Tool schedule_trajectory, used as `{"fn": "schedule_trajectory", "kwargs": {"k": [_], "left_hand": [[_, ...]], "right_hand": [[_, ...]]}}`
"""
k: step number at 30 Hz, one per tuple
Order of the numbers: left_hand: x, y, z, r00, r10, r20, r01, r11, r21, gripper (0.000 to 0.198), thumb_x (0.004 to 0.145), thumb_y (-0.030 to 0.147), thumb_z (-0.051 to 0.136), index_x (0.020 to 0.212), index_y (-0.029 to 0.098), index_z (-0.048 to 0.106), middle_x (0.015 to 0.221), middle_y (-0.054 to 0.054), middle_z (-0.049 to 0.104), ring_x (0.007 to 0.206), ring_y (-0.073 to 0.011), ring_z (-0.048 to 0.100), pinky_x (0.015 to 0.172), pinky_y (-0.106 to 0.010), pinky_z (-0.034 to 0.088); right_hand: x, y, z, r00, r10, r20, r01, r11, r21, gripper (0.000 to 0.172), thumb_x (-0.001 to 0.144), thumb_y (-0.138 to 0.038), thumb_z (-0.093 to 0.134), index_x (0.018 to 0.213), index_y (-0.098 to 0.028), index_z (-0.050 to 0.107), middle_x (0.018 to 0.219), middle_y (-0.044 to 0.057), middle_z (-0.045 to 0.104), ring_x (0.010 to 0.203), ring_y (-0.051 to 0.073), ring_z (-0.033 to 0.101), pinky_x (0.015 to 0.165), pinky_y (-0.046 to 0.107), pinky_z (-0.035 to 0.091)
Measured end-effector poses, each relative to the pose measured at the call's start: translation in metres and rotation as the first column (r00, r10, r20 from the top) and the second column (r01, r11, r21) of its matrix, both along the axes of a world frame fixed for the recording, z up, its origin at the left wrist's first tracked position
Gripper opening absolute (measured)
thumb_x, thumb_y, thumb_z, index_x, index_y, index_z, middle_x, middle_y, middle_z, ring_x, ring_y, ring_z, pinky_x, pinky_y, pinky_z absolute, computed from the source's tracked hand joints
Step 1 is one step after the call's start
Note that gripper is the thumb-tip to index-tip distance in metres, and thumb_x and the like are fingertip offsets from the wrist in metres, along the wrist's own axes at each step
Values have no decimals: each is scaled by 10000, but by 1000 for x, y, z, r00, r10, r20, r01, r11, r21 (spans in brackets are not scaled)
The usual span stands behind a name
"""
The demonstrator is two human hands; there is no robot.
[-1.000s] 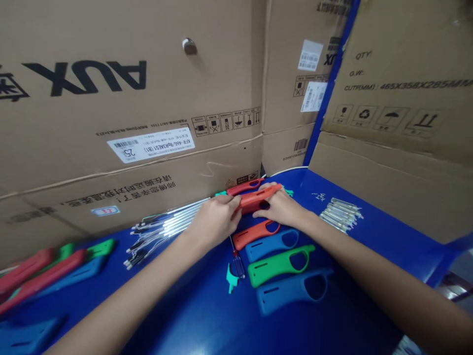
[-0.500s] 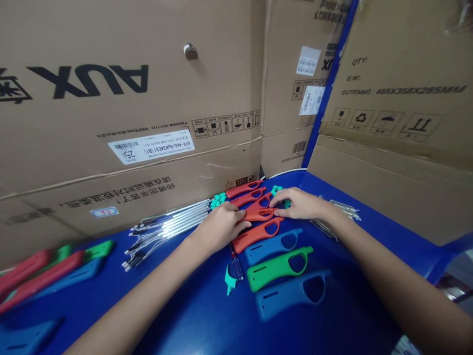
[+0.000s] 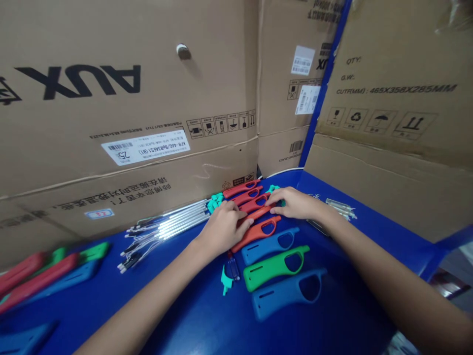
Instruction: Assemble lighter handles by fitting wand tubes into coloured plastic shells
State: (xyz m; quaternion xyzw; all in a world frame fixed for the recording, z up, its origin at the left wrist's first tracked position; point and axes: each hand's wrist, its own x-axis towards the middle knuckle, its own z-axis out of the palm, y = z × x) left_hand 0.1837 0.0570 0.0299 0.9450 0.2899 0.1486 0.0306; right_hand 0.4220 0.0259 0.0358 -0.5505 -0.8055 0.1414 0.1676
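Observation:
An orange-red lighter casing (image 3: 258, 212) lies between my hands, tilted so its narrow edge faces me. My left hand (image 3: 223, 224) is closed on its left end, thumb in front. The fingers of my right hand (image 3: 290, 203) pinch its right end. Behind it lie several red lighter casings (image 3: 242, 190). In front, an orange casing (image 3: 254, 234), a blue casing (image 3: 258, 250), a green casing (image 3: 264, 278) and a larger-looking blue casing (image 3: 273, 303) form a row. Small teal plastic parts (image 3: 215, 201) are heaped beyond my left hand, with more teal parts (image 3: 272, 188) behind my right.
A screwdriver (image 3: 233, 268) and a loose teal part (image 3: 225, 280) lie left of the row. Silvery rods with wires (image 3: 181, 222) lie farther left, near stacked coloured casings (image 3: 55, 273). Thin metal pieces (image 3: 342, 209) lie right. Cardboard walls (image 3: 207, 88) enclose the blue table (image 3: 192, 315).
The orange-red casing has turned in my hands from showing its looped opening to showing its edge. The camera view has shifted slightly, moving everything a little left.

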Motion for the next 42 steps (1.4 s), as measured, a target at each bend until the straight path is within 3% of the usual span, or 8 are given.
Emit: {"fn": "schedule_trajectory", "kwargs": {"k": [8, 12, 15, 21, 28, 33, 38, 42], "left_hand": [[-13, -8, -3, 999, -38, -2, 38, 999, 3, 468, 962, 460, 431, 1298, 163, 563, 1307, -155, 544, 1220, -308, 468, 1028, -521, 387], [-13, -20, -7, 990, -118, -74, 114, 992, -59, 606, 950, 548, 391, 1448, 203, 375, 1532, -150, 330, 1423, -334, 243, 1138, -575, 208], [-6, -23, -11, 983, -125, -137, 109, 987, -118, 539, 1005, 471, 260, 1481, 226, 316, 1575, -155, 243, 1456, -355, 149, 1140, -619, 127], [13, -22, -13, 970, -114, -215, 67, 975, -213, 556, 1001, 515, 185, 1505, 290, 255, 1600, -119, 141, 1454, -379, 30, 1137, -640, 86], [25, -25, -10, 966, -104, -236, 42, 967, -252, 676, 959, 621, 169, 1512, 239, 245, 1588, -146, 158, 1442, -415, 32, 1107, -698, 91], [21, -37, -1, 979, -95, -181, 60, 980, -189, 607, 987, 532, 234, 1508, 220, 258, 1594, -156, 156, 1455, -389, 33, 1131, -662, 85], [-18, -57, 12, 980, -142, -143, 128, 987, -101, 564, 983, 517, 310, 1490, 269, 296, 1592, -126, 200, 1464, -358, 62, 1139, -646, 130], [-61, -68, 8, 967, -157, -201, 131, 982, -138, 553, 995, 474, 324, 1507, 281, 240, 1581, -104, 235, 1453, -358, 138, 1123, -644, 223]], "right_hand": [[-1, -10, 13, 1000, -7, 12, 7, 1000, -11, 293, 739, -89, 561, 925, -222, 744, 1046, 61, 704, 1001, 230, 624, 929, 361, 456], [1, -20, 29, 998, -58, 38, 64, 985, -161, 69, 759, -214, 625, 765, -201, 692, 782, 27, 692, 744, 190, 628, 689, 303, 481], [4, -24, 32, 992, -81, 95, 111, 918, -380, 239, 650, -359, 761, 611, -189, 598, 550, -21, 592, 536, 149, 560, 492, 249, 396], [5, -22, 28, 982, -149, 119, 191, 759, -622, 449, 563, -514, 809, 636, -180, 519, 542, -19, 584, 532, 161, 613, 483, 236, 448], [-8, -25, 34, 981, -165, 102, 193, 776, -600, 417, 591, -439, 820, 653, -186, 494, 573, -24, 572, 546, 146, 594, 490, 228, 421], [-8, -27, 34, 985, -153, 79, 169, 774, -610, 345, 596, -359, 801, 679, -186, 515, 569, -33, 569, 523, 133, 572, 487, 228, 423], [6, -32, 46, 985, -172, 34, 154, 758, -634, 390, 603, -490, 758, 705, -183, 541, 568, -17, 588, 520, 154, 586, 495, 263, 475], [-5, -62, 55, 991, -134, 13, 125, 882, -455, 271, 740, -442, 673, 781, -180, 616, 731, 27, 651, 716, 202, 631, 667, 319, 494]]}}
